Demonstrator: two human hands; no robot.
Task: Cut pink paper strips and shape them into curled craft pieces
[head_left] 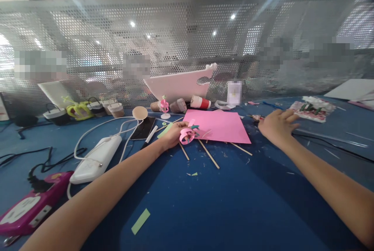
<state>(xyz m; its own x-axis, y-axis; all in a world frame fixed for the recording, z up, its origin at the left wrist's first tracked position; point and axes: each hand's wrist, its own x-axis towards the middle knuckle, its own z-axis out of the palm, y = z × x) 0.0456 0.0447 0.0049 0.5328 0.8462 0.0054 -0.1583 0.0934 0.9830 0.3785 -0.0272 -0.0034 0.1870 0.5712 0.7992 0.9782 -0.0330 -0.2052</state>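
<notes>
My left hand [173, 135] is closed on a curled pink paper strip [182, 133] with small dark green pieces [194, 127] at its top. It is held over the near left edge of a pink paper sheet [220, 124]. Thin wooden sticks [209, 153] poke out from under that sheet. To the right, my right hand [276, 124] is over the table with its fingers apart. Beside its thumb lies a small dark object with a pale tip [257, 118], partly hidden by the hand; its kind is unclear.
A white power bank [96, 159] with cables and a magenta power strip [37, 200] lie left. A phone [142, 129] and marker [150, 135] are nearer the middle. Paper cups [200, 102] and a foam board [181, 83] line the back. A floral craft piece [314, 109] sits right.
</notes>
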